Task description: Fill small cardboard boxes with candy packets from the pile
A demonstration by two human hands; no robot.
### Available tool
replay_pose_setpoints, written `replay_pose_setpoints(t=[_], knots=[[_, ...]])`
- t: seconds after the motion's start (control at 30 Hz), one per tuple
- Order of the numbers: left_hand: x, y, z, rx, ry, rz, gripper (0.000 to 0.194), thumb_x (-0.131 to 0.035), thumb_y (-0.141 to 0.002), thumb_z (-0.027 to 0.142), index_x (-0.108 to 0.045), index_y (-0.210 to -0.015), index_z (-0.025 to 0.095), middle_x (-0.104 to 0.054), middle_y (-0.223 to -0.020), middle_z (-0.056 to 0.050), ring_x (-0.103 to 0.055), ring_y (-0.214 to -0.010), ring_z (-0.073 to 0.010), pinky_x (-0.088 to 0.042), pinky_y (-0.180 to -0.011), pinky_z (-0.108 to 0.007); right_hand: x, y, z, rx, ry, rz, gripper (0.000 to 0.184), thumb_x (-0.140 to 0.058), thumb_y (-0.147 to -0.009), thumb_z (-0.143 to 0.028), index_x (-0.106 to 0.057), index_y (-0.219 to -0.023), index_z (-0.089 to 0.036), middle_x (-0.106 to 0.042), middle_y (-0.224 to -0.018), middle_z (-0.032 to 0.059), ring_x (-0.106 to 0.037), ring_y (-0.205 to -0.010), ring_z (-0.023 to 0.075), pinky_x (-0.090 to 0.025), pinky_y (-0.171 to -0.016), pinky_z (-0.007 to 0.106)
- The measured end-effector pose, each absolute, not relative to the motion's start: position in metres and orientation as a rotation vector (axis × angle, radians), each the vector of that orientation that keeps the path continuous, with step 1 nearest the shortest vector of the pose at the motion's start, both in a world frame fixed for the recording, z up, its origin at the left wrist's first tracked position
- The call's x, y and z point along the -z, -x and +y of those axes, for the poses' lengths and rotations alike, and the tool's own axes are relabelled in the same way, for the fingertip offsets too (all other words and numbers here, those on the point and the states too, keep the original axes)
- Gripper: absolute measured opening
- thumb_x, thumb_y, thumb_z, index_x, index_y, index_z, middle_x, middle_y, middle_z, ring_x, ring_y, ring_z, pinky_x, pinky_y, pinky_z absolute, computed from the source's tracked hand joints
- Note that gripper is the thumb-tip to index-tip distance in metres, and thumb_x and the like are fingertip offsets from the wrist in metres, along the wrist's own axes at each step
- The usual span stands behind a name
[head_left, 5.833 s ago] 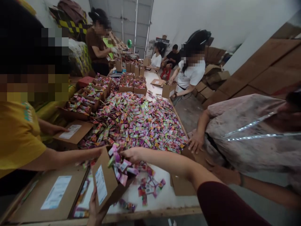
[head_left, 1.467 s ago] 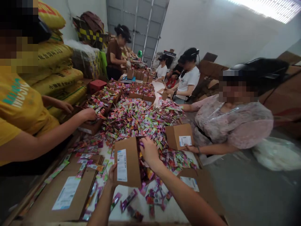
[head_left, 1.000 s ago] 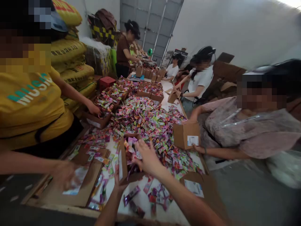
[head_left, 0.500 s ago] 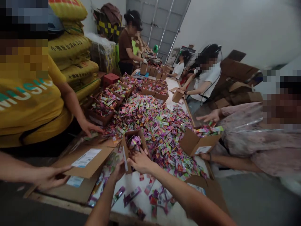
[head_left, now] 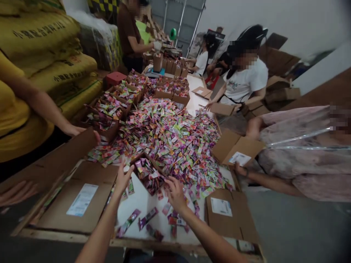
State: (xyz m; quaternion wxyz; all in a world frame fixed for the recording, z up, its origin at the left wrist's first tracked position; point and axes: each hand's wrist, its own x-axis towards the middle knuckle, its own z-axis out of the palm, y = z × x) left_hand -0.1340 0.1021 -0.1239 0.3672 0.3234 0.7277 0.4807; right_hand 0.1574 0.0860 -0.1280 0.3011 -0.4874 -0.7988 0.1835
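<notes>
An open cardboard box (head_left: 161,168) filled with small shiny purple packets (head_left: 145,171) sits on the white tabletop before me. At its left end, my left hand (head_left: 124,179) has thumb and fingers around the edge, with a bit of white showing between them. My right hand (head_left: 175,191) rests its bent fingers on the box's right rim. Behind the box spreads a large heap of colourful packets (head_left: 178,142). Several loose packets (head_left: 148,218) lie on the table between my forearms.
Flattened cartons with white labels lie left (head_left: 106,179) and right (head_left: 233,223). A co-worker in yellow (head_left: 16,109) handles cardboard at left; another person's hand (head_left: 18,193) is below. At right, a co-worker holds a labelled box (head_left: 241,149). Filled boxes (head_left: 109,128) line the back left.
The box has turned and shifted slightly left. My right hand has moved from over its contents to the right rim. At left, a carton has been lifted; at right, the co-worker's box has tilted.
</notes>
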Motion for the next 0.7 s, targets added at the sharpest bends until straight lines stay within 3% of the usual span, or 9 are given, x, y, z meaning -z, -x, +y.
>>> replay_pose_setpoints(t=[0.1, 0.17, 0.23, 0.33, 0.4, 0.47, 0.6, 0.7], knots=[[0.101, 0.133, 0.118, -1.017, -0.81, 1.749, 0.075, -0.061, -0.08, 0.056, -0.043, -0.144, 0.021, -0.054, -0.136, -0.019, -0.069, -0.071, -0.0186, -0.054, -0.052, -0.028, 0.164, -0.189, 0.095, -0.455, 1.355, -2.097, 0.056, -0.039, -0.086, -0.005, -0.052, -0.138, -0.023, -0.059, -0.125, 0.0122, -0.055, -0.12, 0.0226, -0.05, -0.101, 0.045], [0.094, 0.126, 0.125, -1.016, -0.771, 1.679, 0.068, -0.06, -0.081, 0.047, -0.043, -0.143, 0.025, -0.057, -0.132, -0.015, -0.067, -0.06, -0.0152, -0.055, -0.049, -0.03, 0.181, -0.202, 0.105, -0.528, 1.307, -2.13, 0.059, -0.037, -0.087, -0.006, -0.043, -0.144, -0.021, -0.06, -0.127, 0.0112, -0.057, -0.119, 0.0203, -0.051, -0.102, 0.042], [0.093, 0.124, 0.131, -1.053, -0.69, 1.682, 0.056, -0.057, -0.078, 0.034, -0.053, -0.134, 0.024, -0.065, -0.116, -0.01, -0.066, -0.055, -0.0154, -0.057, -0.049, -0.031, 0.192, -0.214, 0.113, -0.574, 1.367, -2.135, 0.059, -0.036, -0.089, -0.007, -0.04, -0.146, -0.02, -0.059, -0.131, 0.0113, -0.057, -0.121, 0.0196, -0.049, -0.105, 0.041], [0.097, 0.134, 0.13, -1.108, -0.561, 1.798, 0.035, -0.05, -0.073, 0.023, -0.066, -0.102, 0.013, -0.068, -0.082, -0.007, -0.064, -0.051, -0.0161, -0.056, -0.048, -0.029, 0.206, -0.239, 0.113, -0.562, 1.707, -2.174, 0.056, -0.045, -0.084, -0.009, -0.049, -0.14, -0.013, -0.057, -0.133, 0.0167, -0.053, -0.127, 0.0262, -0.046, -0.109, 0.045], [0.098, 0.147, 0.124, -1.154, -0.509, 1.844, 0.027, -0.048, -0.072, 0.022, -0.064, -0.091, 0.011, -0.068, -0.079, -0.008, -0.066, -0.059, -0.0161, -0.057, -0.055, -0.026, 0.214, -0.254, 0.11, -0.563, 1.837, -2.314, 0.058, -0.052, -0.08, -0.01, -0.051, -0.138, -0.012, -0.055, -0.136, 0.0182, -0.048, -0.132, 0.0293, -0.042, -0.111, 0.046], [0.097, 0.154, 0.116, -1.162, -0.48, 1.836, 0.029, -0.05, -0.073, 0.024, -0.064, -0.094, 0.01, -0.069, -0.087, -0.009, -0.068, -0.064, -0.0153, -0.056, -0.056, -0.023, 0.219, -0.26, 0.11, -0.555, 1.817, -2.471, 0.061, -0.054, -0.081, -0.011, -0.049, -0.141, -0.013, -0.051, -0.142, 0.0171, -0.044, -0.136, 0.0286, -0.038, -0.115, 0.044], [0.1, 0.144, 0.111, -1.123, -0.503, 1.842, 0.047, -0.056, -0.08, 0.039, -0.06, -0.12, 0.014, -0.07, -0.103, -0.012, -0.067, -0.056, -0.0146, -0.05, -0.045, -0.023, 0.215, -0.24, 0.139, -0.366, 1.693, -2.653, 0.068, -0.042, -0.085, -0.004, -0.038, -0.151, -0.016, -0.039, -0.156, 0.0144, -0.033, -0.144, 0.0261, -0.028, -0.119, 0.046], [0.108, 0.129, 0.119, -1.095, -0.577, 1.93, 0.042, -0.066, -0.076, 0.034, -0.064, -0.112, 0.013, -0.072, -0.089, -0.01, -0.068, -0.061, -0.0181, -0.054, -0.049, -0.026, 0.206, -0.22, 0.177, -0.234, 1.681, -2.687, 0.08, -0.051, -0.084, -0.007, -0.023, -0.157, -0.021, -0.024, -0.163, 0.0128, -0.019, -0.15, 0.0292, -0.018, -0.121, 0.053]])
